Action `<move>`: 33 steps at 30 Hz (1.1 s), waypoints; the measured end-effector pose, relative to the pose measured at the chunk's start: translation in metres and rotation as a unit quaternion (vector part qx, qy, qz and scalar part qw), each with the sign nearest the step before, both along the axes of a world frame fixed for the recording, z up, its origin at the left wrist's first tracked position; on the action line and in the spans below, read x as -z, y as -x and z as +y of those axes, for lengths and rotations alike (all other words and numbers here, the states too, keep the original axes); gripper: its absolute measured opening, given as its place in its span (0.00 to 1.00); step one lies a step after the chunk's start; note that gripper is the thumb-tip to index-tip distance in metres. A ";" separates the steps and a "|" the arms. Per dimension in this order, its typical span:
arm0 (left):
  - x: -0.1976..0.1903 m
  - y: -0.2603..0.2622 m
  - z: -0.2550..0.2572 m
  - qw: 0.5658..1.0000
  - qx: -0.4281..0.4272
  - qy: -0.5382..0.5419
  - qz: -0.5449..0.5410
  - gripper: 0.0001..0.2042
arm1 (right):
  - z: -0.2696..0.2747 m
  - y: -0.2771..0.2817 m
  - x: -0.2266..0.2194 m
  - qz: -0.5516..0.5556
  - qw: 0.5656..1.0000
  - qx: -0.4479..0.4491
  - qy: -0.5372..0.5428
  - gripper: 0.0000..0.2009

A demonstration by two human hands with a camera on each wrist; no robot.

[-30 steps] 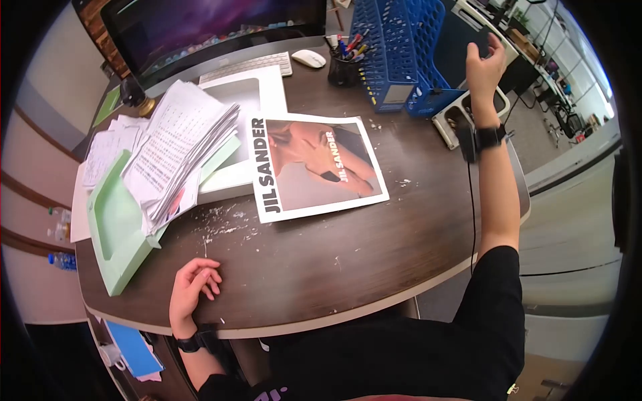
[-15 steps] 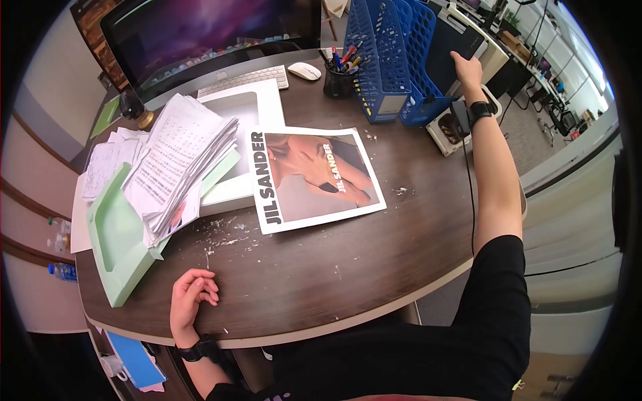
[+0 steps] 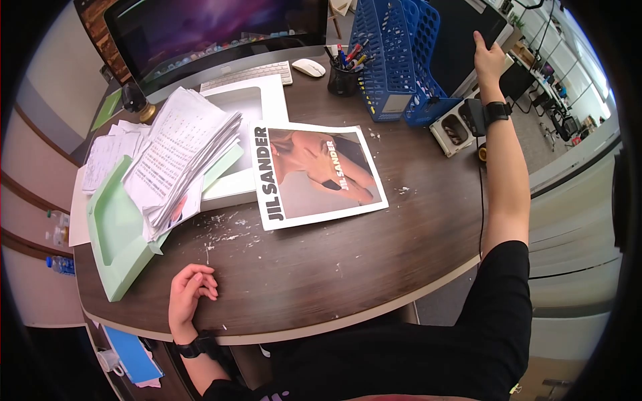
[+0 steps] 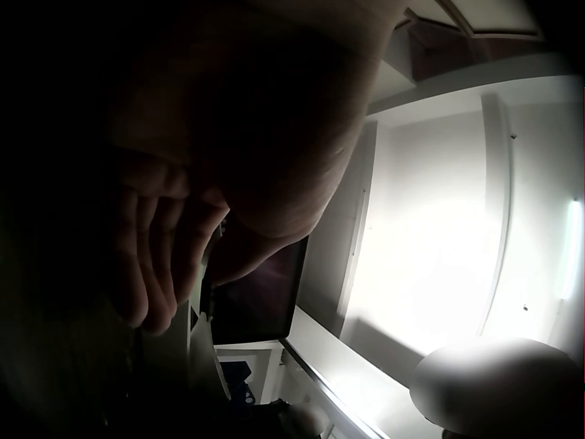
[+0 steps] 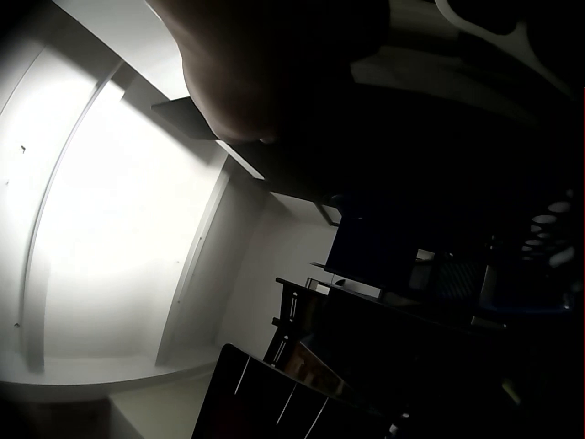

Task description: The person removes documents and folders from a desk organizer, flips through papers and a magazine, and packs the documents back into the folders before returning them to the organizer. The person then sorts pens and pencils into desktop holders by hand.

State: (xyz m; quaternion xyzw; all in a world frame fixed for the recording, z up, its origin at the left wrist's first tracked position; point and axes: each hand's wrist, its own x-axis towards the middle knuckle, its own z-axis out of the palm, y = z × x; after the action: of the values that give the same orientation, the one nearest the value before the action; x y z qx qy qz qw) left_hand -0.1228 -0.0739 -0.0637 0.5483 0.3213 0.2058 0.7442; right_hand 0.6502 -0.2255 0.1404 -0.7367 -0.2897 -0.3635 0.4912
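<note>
My right hand [image 3: 489, 61] grips the right edge of a flat black folder [image 3: 463, 52], thumb on the near face and the other fingers mostly hidden behind it. The folder stands upright at the desk's far right, beside the blue file rack [image 3: 384, 70]. In the right wrist view the hand and folder are mostly in shadow. My left hand [image 3: 187, 294] rests near the front left edge of the desk, holding nothing, its fingers loosely bent. Seen from the left wrist, the left fingers [image 4: 164, 247] hang relaxed.
A Jil Sander print [image 3: 324, 175] lies mid-desk, beside a white box [image 3: 273, 100]. Stacked papers [image 3: 177, 150] and a green tray [image 3: 120, 234] are at left. A pen cup [image 3: 342, 81], mouse [image 3: 309, 67], keyboard [image 3: 251, 75] and monitor [image 3: 221, 33] stand behind.
My right hand has moved from above the folder down to its right edge and gripped it. The folder has shifted slightly up and right. My left hand has stayed in place.
</note>
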 end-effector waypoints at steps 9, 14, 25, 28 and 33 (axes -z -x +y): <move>0.004 0.001 0.001 1.000 -0.004 0.002 -0.003 0.12 | -0.001 0.039 -0.031 -0.134 0.991 0.010 -0.020 0.21; 0.004 0.002 0.001 1.000 -0.004 0.000 -0.014 0.12 | -0.001 0.064 -0.025 -0.125 0.991 0.023 -0.044 0.17; -0.002 -0.001 -0.003 1.000 -0.001 -0.012 -0.008 0.12 | -0.006 0.130 -0.054 -0.363 0.931 -0.003 -0.047 0.10; -0.006 -0.005 -0.004 1.000 0.005 -0.022 0.005 0.13 | -0.008 0.189 -0.056 -0.460 0.888 -0.019 -0.008 0.14; -0.033 -0.016 -0.014 0.996 0.052 -0.046 0.053 0.11 | -0.008 0.249 -0.030 -0.562 0.813 -0.131 0.074 0.10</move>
State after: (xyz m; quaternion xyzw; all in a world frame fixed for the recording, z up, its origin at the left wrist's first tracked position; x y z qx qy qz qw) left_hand -0.1068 -0.0877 -0.0310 0.6085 0.3216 0.1516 0.7094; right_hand 0.4017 -0.2339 0.1707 -0.3931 -0.6349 -0.6241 0.2299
